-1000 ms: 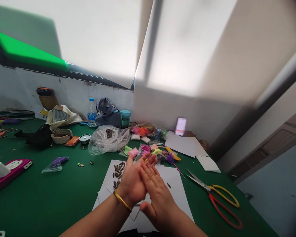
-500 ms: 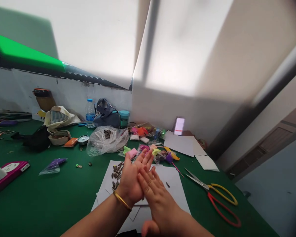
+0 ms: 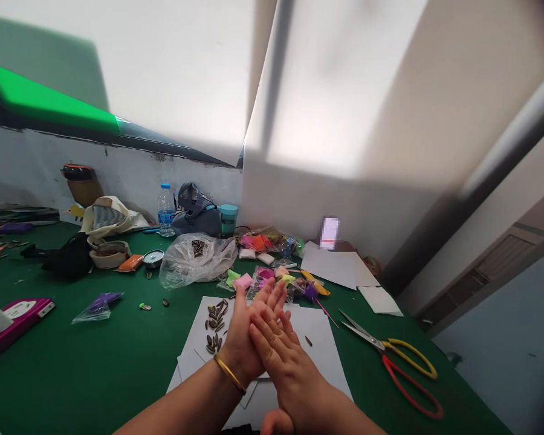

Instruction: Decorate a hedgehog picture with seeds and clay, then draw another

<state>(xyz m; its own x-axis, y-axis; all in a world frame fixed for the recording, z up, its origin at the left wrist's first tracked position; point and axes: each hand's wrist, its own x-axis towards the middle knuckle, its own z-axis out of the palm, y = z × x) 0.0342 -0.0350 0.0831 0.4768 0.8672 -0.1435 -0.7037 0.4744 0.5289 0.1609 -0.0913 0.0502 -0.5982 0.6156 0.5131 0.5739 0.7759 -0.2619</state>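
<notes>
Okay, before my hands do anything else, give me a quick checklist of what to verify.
1. Nothing between the palms: cannot tell. The right hand lies across the left hand and hides the space.
2. Seeds grouped on the white paper: not ok. Most visible ones lie left of the hands, but one lone seed sits to the right.
3. Scissors off the paper: ok. They lie to its right on the green tabletop.
4. Scissors closed: not ok. The blades are slightly apart.
5. Water bottle upright and capped: ok.
6. Plastic bag tied shut: cannot tell.
</notes>
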